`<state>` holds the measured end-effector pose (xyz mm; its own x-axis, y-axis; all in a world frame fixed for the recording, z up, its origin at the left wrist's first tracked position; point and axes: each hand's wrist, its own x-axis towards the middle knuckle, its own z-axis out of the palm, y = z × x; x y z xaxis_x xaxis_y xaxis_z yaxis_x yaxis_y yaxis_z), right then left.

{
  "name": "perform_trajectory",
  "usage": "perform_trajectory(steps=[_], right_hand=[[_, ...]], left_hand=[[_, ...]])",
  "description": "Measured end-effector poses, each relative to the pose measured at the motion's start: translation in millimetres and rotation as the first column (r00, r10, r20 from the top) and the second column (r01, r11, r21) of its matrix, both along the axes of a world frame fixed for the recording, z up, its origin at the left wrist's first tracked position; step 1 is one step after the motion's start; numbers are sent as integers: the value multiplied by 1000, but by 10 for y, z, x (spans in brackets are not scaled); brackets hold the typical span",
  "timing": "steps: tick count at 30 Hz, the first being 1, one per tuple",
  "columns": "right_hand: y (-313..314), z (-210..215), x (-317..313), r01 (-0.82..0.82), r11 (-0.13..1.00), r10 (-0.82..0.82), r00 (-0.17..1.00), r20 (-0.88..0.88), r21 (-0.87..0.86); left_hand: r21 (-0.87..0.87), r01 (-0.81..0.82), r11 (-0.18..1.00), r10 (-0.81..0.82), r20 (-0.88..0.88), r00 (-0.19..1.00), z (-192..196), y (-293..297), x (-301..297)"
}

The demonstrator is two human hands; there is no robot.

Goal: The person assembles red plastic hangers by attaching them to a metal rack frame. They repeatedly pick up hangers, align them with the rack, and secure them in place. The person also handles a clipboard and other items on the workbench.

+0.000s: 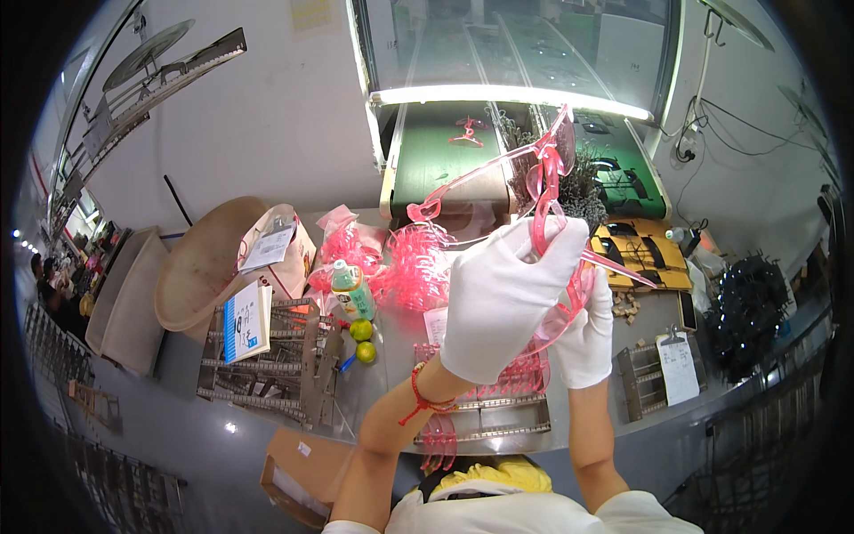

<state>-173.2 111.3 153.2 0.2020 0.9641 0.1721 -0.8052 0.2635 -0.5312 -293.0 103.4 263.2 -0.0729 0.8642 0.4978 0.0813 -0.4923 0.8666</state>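
In front of me, a translucent pink eyeglasses frame (549, 182) is held up and tilted, one temple stretching to the left. My left hand (507, 298), in a white glove, is closed round it near the middle. Lower down, my white-gloved right hand (589, 343) pinches its near end; the fingertips are partly hidden. Below both hands stands a metal slotted rack (507, 418) with pink eyewear parts (503, 383) lined up in it. To the left of my left hand lies a pile of pink temples (416, 267).
Behind the table runs a green conveyor belt (436, 169) carrying a pink frame (467, 132). At left are a bottle (352, 289), two green fruits (363, 341), more racks (267, 365) and a notebook (247, 322). A yellow tray (663, 258) and a clipboard (678, 369) are at right.
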Motion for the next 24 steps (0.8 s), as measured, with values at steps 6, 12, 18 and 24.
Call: perform_trajectory(steps=[6, 12, 18, 24], right_hand=[[335, 268, 341, 199, 824, -554, 480, 680, 531], [366, 1193, 270, -107, 950, -77, 828, 555, 292], [255, 1451, 179, 171, 814, -540, 575, 615, 554], [486, 1503, 232, -6, 4, -949, -314, 2, 1000]], left_hand=[[-47, 163, 986, -169, -239, 956, 311, 61, -280], [169, 115, 979, -167, 335, 927, 562, 489, -530], [197, 57, 979, -126, 365, 923, 730, 499, -531], [178, 48, 983, -119, 412, 903, 635, 620, -435]])
